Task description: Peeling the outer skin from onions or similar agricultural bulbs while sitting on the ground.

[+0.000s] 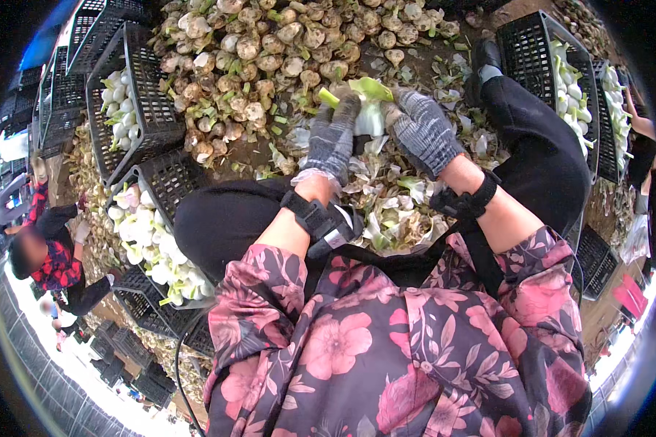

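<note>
Both my hands wear grey knitted gloves. My left hand [334, 131] is closed around a bulb whose green cut stem [328, 98] sticks out at its fingertips; the bulb itself is mostly hidden. My right hand [422, 128] has its fingers on a pale green and white garlic skin leaf [370, 104], which hangs between the two hands. Beyond them lies a large heap of unpeeled garlic bulbs [273, 43] with dry, dirty skins. Loose peeled skins [382, 218] cover the ground beneath my hands and between my legs.
Black plastic crates with white peeled bulbs stand at my left, one near my knee [167, 180] and one beyond it [161, 123]. Another filled crate [525, 54] is at the right, past my outstretched leg. A co-worker [54, 262] sits at the far left; another person's arm [642, 125] shows far right.
</note>
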### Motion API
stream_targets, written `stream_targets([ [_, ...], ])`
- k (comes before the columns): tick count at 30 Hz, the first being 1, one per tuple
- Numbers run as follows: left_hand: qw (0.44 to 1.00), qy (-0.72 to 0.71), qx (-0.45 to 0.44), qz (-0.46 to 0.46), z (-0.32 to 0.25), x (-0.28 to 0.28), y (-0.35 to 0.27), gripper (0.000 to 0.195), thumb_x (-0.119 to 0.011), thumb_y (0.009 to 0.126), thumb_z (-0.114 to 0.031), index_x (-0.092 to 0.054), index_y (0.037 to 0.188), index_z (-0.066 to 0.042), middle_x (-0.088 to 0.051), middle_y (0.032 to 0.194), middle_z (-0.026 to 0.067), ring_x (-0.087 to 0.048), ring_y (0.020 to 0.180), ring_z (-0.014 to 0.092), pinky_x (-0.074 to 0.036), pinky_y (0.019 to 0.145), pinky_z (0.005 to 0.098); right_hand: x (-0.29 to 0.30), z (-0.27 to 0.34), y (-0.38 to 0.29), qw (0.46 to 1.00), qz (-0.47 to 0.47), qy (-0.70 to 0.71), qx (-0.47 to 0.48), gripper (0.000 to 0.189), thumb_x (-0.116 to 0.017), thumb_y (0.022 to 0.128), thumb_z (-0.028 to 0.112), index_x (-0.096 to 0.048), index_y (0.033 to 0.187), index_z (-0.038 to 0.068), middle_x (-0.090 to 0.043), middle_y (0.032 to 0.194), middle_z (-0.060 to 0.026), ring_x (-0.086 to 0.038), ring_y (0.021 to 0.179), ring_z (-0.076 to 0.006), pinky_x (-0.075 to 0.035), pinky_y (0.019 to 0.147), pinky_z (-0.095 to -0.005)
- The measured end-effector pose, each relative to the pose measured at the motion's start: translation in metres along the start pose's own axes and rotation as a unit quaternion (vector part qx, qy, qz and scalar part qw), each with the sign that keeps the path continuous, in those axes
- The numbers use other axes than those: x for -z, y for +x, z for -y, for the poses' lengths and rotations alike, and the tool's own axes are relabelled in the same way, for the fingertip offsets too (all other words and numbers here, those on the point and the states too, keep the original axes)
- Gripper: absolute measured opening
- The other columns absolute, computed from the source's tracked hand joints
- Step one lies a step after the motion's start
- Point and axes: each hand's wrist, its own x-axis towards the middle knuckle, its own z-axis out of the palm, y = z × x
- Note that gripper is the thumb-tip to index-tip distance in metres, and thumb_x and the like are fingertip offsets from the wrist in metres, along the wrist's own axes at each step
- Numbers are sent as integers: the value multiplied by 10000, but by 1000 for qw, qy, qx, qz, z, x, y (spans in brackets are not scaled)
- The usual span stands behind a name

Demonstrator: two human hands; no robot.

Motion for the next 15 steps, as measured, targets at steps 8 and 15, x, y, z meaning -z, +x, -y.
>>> stream_targets([
  [8, 967, -244, -28, 74, 1, 8, 14, 248, -455, 873, -271, -523, 1021, -84, -585, 833, 46, -561, 747, 145, -505, 560, 270, 10, -97, 7, 990, -50, 124, -45, 121, -520, 755, 126, -587, 799, 35, -584, 726, -188, -581, 709, -326, -463, 630, -385],
  [15, 971, -223, -75, 32, 8, 22, 24, 309, -419, 880, -331, -579, 915, -68, -598, 804, 45, -565, 690, 140, -467, 631, 266, 17, 1, 12, 926, 266, -202, -177, 460, -386, 852, 463, -570, 899, 43, -574, 756, -224, -552, 694, -349, -438, 698, -380],
])
